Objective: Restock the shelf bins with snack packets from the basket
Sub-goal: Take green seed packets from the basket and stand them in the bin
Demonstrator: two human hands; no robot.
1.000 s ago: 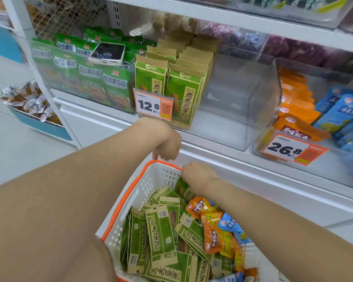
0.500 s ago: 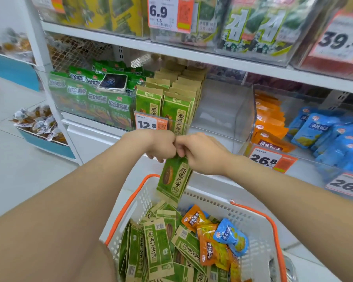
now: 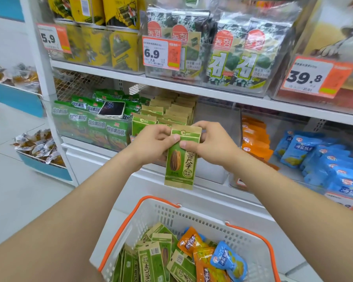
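A phone [image 3: 112,110] is lying face up on the green packets of the middle shelf. Price tags reading 5.9 [image 3: 53,38], 6.9 [image 3: 161,52] and 39.8 [image 3: 314,77] are hanging on the upper shelf fronts. A blue tray [image 3: 47,169] of wrapped sweets is sitting low at the left, above the pale floor [image 3: 18,192].
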